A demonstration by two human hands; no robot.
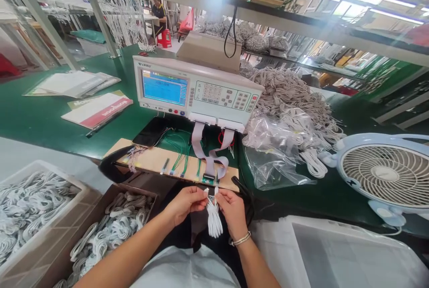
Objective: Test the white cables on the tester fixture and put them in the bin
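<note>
A bundled white cable (215,222) hangs between my two hands, in front of the wooden board's edge. My left hand (188,203) pinches one white connector end of it. The other end, upright near the board, is between the closed fingers of my right hand (232,211). Just beyond my fingers, a small green circuit board (208,181) sits on the wooden board (157,163), joined by grey ribbon cables (198,138) to the white tester (214,87) with its lit blue screen.
Bins of coiled cables (117,225) stand at the lower left. A cable heap (288,87), plastic bags (271,158) and a fan (385,172) are at the right. Booklets (100,109) lie at the left. A seated person (159,15) is far back.
</note>
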